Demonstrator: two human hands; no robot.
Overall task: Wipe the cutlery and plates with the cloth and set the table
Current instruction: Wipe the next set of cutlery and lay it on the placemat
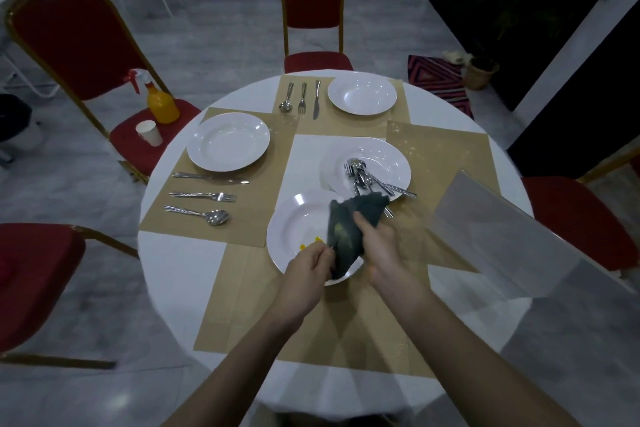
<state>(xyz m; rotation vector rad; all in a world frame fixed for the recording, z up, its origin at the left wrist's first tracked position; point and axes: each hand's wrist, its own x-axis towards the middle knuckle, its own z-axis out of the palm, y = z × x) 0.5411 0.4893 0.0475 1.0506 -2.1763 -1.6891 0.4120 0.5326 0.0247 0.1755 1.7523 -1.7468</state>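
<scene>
Head view of a round white table point(180, 274) partly laid with tan placemats. We see both hands over the nearest white plate point(294, 232), which lies on the near placemat point(311, 333) and bears small yellow specks near its lower left. The right hand point(379, 246) has its fingers curled round a dark cloth point(349, 229), which hangs over the right half of that plate. The left hand point(310, 263) pinches the cloth's lower left edge between thumb and fingers; motion blur keeps us from telling whether a utensil lies inside the cloth. Just beyond, a second plate point(391, 158) holds a loose heap of cutlery point(363, 177), spoons and forks with handles jutting over its near rim. Two places are laid: at left, a plate point(228, 142) with a knife point(209, 177), a fork point(204, 196) and a spoon point(199, 214) beside it; at the far side, a plate point(362, 94) with a spoon point(287, 97), a fork point(303, 98) and a knife point(317, 99) to its left. On the red chair point(69, 42) at left stand an orange spray bottle point(161, 102) and a paper cup point(149, 132).
</scene>
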